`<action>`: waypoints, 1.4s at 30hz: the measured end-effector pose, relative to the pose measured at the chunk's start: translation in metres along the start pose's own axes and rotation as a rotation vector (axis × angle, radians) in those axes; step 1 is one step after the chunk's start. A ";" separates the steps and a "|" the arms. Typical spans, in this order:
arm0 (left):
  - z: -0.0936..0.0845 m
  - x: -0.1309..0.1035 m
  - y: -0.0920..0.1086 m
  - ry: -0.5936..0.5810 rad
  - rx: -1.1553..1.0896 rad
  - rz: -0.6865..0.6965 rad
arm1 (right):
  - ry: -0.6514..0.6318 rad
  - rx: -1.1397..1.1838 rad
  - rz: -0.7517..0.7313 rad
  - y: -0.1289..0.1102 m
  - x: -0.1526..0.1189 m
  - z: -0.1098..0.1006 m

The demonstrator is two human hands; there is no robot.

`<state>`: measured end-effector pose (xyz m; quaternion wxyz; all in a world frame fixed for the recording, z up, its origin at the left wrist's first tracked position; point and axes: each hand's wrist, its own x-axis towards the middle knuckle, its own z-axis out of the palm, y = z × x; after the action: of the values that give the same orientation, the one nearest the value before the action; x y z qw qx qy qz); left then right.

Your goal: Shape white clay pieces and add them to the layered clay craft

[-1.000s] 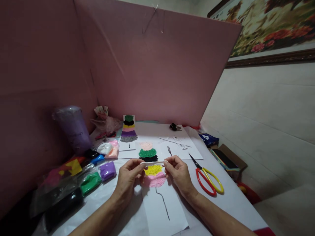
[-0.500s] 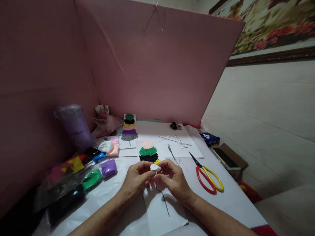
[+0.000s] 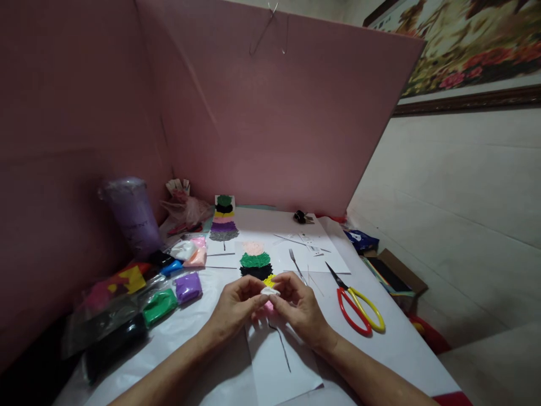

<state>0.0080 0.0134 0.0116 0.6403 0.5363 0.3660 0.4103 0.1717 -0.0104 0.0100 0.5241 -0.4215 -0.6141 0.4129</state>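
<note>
Between the fingertips of my left hand (image 3: 239, 304) and my right hand (image 3: 298, 304) is a small lump of white modelling clay (image 3: 270, 291). Both hands are closed on it, thumbs pressing from the near side. Beneath them lies a white paper sheet (image 3: 281, 361) with a dark drawn stem line. Beyond my fingers the sheet carries bands of pink, green (image 3: 255, 260), black and yellow clay; a bit of pink shows under my thumbs. Farther back stands out a finished-looking leaf picture (image 3: 224, 225) in green, black, yellow, pink, purple and grey bands.
Scissors (image 3: 357, 307) with red and yellow handles lie to the right, near a small fork (image 3: 296, 264). Bagged clay, including purple (image 3: 188, 288) and green (image 3: 160, 308), is heaped at left before a purple cup (image 3: 133, 217). Keys (image 3: 302, 217) rest at the back.
The white clay has been pressed flatter and turned between my fingertips, and my thumbs have come closer together. The view has shifted slightly.
</note>
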 end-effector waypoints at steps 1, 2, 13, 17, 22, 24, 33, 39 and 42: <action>0.000 0.000 0.000 -0.002 0.007 -0.003 | -0.007 -0.032 -0.016 0.001 0.000 0.000; 0.001 0.000 0.000 0.001 0.013 -0.001 | -0.012 -0.070 -0.029 0.001 -0.001 0.000; 0.008 0.005 0.004 0.292 -0.054 0.019 | 0.125 0.096 0.089 0.002 0.004 0.005; 0.003 0.006 0.002 0.355 -0.108 0.051 | 0.180 0.150 0.118 0.001 0.007 0.004; -0.003 0.004 0.003 0.435 -0.163 0.011 | 0.252 0.148 0.147 0.004 0.009 0.002; -0.005 0.004 0.004 0.477 -0.183 -0.001 | 0.276 0.145 0.150 0.006 0.010 0.002; -0.014 0.004 -0.001 0.467 -0.211 0.007 | 0.253 0.168 0.183 0.012 0.011 -0.002; -0.006 0.002 0.004 0.358 -0.232 -0.061 | 0.198 0.173 0.173 0.011 0.009 -0.003; -0.002 0.001 0.003 0.292 -0.207 -0.054 | 0.115 0.161 0.150 0.010 0.005 -0.001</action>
<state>0.0065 0.0153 0.0143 0.6429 0.3923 0.4251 0.5021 0.1734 -0.0023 0.0018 0.5581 -0.4460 -0.5145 0.4742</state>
